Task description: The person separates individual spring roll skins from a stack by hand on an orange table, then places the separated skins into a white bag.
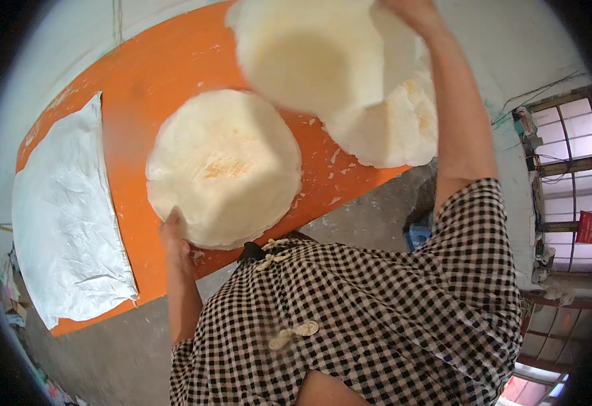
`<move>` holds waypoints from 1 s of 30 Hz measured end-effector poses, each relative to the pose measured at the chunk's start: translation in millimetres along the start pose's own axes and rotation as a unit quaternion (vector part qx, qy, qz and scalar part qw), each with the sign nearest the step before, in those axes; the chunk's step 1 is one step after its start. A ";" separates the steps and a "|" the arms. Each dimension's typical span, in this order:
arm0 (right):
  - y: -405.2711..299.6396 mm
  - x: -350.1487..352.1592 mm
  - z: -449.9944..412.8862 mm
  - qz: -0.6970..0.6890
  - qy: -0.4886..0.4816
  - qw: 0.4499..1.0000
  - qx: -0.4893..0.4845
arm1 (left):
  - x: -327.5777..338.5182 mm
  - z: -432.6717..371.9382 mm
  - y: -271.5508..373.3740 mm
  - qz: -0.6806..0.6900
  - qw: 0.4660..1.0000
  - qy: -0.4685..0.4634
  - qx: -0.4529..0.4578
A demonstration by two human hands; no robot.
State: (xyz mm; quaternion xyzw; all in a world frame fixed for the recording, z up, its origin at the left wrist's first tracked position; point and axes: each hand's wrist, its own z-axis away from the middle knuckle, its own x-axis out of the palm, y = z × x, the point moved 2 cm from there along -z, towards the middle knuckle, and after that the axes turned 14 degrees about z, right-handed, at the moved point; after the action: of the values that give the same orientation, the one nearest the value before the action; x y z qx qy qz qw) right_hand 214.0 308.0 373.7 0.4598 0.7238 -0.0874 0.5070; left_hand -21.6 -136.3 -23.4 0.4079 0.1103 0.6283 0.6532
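Note:
A stack of thin, round, pale flatbread-like sheets (225,167) lies on the orange table, its upper face browned near the middle. My left hand (175,233) touches the stack's lower left rim, the thumb on top. At the top right my right hand (412,12) grips the edge of a large thin pale sheet (306,61), which is raised and blurred. Below that sheet, more pale sheets (372,137) with browned, uneven folds lie at the table's right part. The fingertips of my right hand are partly cut off by the picture's top edge.
The orange tabletop (138,152) bears scattered pale flakes. A wrinkled white sack (72,218) lies flat on its left part. Beyond the near edge is a grey floor (108,355), with a blue object (417,237) at the right. A barred window (570,177) stands far right.

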 end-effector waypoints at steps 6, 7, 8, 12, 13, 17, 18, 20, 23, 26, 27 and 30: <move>-35.8 -55.1 60.6 0.073 0.024 0.997 -0.005 | -47.0 -2.7 -1.0 0.121 0.991 -0.054 -0.023; -41.7 -40.1 82.7 0.070 -0.016 0.997 -0.011 | -47.0 1.4 1.1 0.109 0.992 -0.054 -0.031; -49.1 -28.0 107.4 0.074 -0.073 0.995 0.011 | -41.9 4.9 2.9 0.097 0.993 -0.059 -0.042; -71.9 61.4 234.7 0.047 -0.185 0.981 0.017 | -20.6 23.5 12.0 0.116 0.987 -0.090 -0.064; -78.8 81.0 264.6 0.027 -0.261 0.965 0.002 | -18.5 25.3 13.8 0.144 0.978 -0.121 -0.088; -100.2 120.6 332.1 -0.128 -0.295 0.947 0.021 | 12.0 44.4 22.8 0.176 0.959 -0.191 -0.116; -116.6 112.9 322.7 -0.127 -0.278 0.952 0.005 | 19.3 50.3 22.9 0.175 0.960 -0.186 -0.112; -158.8 82.7 291.9 -0.249 -0.289 0.924 0.001 | 35.7 60.6 28.8 0.158 0.956 -0.234 -0.078; -231.0 80.8 269.8 -0.504 -0.299 0.810 0.019 | 63.1 60.6 26.6 0.082 0.948 -0.292 -0.092; -274.4 62.8 250.7 -0.659 -0.326 0.678 -0.008 | 107.9 90.8 21.0 0.105 0.943 -0.305 -0.085; -282.2 64.2 249.8 -0.621 -0.355 0.698 -0.027 | 108.9 90.9 18.9 0.104 0.944 -0.303 -0.083; -273.3 61.1 243.9 -0.627 -0.398 0.668 -0.052 | 114.4 94.8 10.7 0.070 0.940 -0.323 -0.082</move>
State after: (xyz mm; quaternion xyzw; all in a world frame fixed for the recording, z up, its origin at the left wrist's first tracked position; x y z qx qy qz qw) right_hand 163.4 45.1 116.3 -0.2074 0.5746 -0.5214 0.5958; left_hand 54.1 -70.8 86.9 0.5402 -0.1874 0.5137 0.6397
